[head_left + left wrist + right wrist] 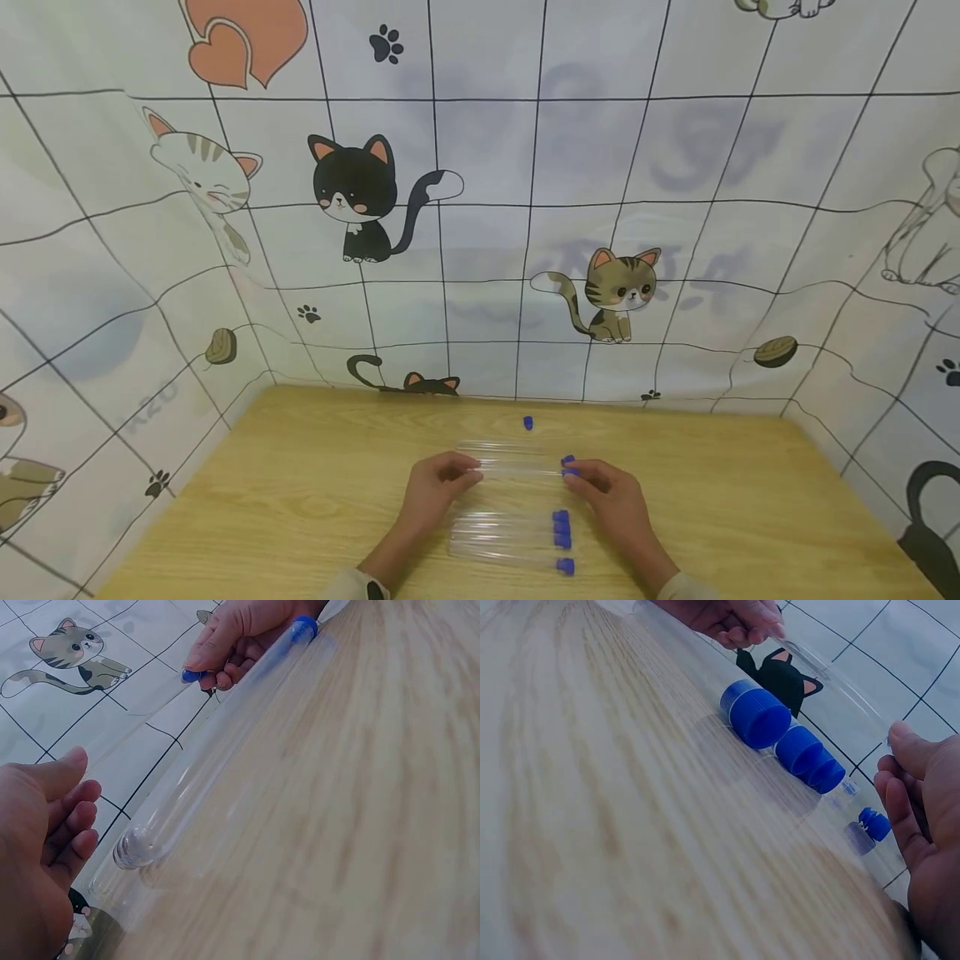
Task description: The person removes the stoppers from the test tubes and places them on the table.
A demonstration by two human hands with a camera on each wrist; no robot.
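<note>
My left hand (463, 475) grips the closed end of a clear plastic tube (519, 472) that is held level just above the wooden table (300, 500). At the tube's other end my right hand (579, 477) pinches a blue cap (567, 465). The left wrist view shows those right fingers (225, 645) curled round the blue cap (191, 675). Close to me lie three capped tubes (502, 537), seen in the right wrist view by their blue caps (756, 714). An uncapped tube (498, 447) lies just beyond the hands.
A loose blue cap (528, 422) sits farther back, near the rear edge. Cat-print cloth walls (480, 208) close in the table at the back and on both sides. Bare wood stretches left and right of the tubes.
</note>
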